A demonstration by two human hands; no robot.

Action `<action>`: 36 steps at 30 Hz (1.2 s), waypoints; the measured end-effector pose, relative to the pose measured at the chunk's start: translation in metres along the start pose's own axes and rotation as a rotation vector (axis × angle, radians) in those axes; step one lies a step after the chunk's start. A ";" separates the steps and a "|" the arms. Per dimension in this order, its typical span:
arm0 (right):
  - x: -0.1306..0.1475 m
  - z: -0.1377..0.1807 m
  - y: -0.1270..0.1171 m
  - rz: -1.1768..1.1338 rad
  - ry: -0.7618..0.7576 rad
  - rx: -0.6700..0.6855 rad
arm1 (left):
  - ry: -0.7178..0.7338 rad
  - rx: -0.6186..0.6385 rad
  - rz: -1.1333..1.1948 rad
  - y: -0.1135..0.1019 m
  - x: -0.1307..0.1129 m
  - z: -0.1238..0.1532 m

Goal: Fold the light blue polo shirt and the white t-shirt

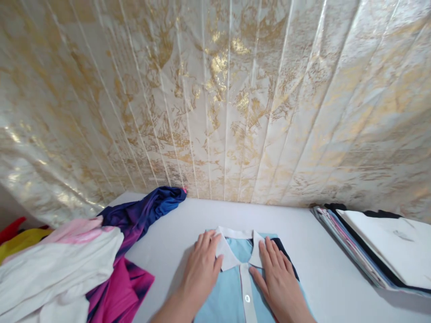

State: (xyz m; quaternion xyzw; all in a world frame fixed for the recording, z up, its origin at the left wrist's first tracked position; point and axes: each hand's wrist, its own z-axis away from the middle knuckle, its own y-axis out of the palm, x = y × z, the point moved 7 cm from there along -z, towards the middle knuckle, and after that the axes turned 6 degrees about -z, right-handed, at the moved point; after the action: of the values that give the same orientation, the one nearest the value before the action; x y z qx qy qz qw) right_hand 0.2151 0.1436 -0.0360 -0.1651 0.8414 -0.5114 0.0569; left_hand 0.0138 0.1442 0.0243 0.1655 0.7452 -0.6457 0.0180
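At the near middle of the white surface [161, 253], the light blue shirt [224, 294] lies face up, directly between and beneath the two hands. Its long axis runs near to far: the white collar [228, 256] is at the far end, and the white placket [248, 294] comes straight down the middle towards the near edge of the view, which cuts off the lower part. The hands flank that line, so neither is clearly nearer to the shirt; the left hand [203, 262] touches the collar's left flap, and the right hand [278, 276] rests at its right flap and on the blue cloth beside it.

Both hands are palm down with fingers extended, thumbs pointing inward towards the placket. Neither appears to pinch or grip any cloth; how firmly they press, I cannot tell. A dark panel [286, 258] shows just right of the right hand's fingers. Well apart from the shirt are a loose heap of clothes [63, 264] on the left and a neat folded stack [387, 246] on the right.
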 end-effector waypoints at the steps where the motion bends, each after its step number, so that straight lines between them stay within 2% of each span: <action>1: -0.001 0.001 0.001 -0.009 0.005 0.003 | -0.063 -0.018 -0.011 -0.006 0.012 -0.005; 5: 0.004 -0.008 -0.009 -0.094 -0.008 -0.028 | -0.178 0.037 0.069 -0.007 0.048 -0.019; 8: 0.027 -0.040 -0.028 -0.248 -0.071 -0.013 | -0.234 0.070 0.206 0.001 0.059 -0.022; 10: 0.053 -0.071 -0.034 -0.391 -0.131 0.081 | -0.259 0.072 0.246 0.003 0.062 -0.021; 12: 0.082 -0.101 -0.029 -0.494 -0.165 0.221 | -0.272 0.074 0.263 0.002 0.063 -0.021; 14: 0.106 -0.122 -0.018 -0.507 -0.185 0.327 | -0.285 0.072 0.280 0.001 0.066 -0.020; 16: 0.119 -0.134 -0.006 -0.483 -0.179 0.370 | -0.296 0.066 0.296 -0.001 0.071 -0.019; 20: 0.122 -0.134 0.004 -0.471 -0.147 0.350 | -0.298 0.054 0.350 -0.001 0.076 -0.019; 25: 0.118 -0.129 -0.001 -0.634 -0.139 0.328 | -0.279 0.063 0.449 0.002 0.071 -0.019; 29: 0.116 -0.131 -0.002 -0.672 -0.123 0.303 | -0.246 0.080 0.733 0.007 0.060 -0.021; 33: 0.117 -0.131 -0.002 -0.677 -0.132 0.266 | -0.381 0.111 1.118 0.018 0.059 -0.021; 36: 0.118 -0.129 -0.001 -0.650 -0.140 0.233 | -0.484 0.115 1.182 0.025 0.063 -0.018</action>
State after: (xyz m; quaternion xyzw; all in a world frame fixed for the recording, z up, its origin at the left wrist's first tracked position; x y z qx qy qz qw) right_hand 0.0700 0.2121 0.0345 -0.4515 0.6750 -0.5827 -0.0327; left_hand -0.0358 0.1790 -0.0122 0.3985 0.4675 -0.5848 0.5298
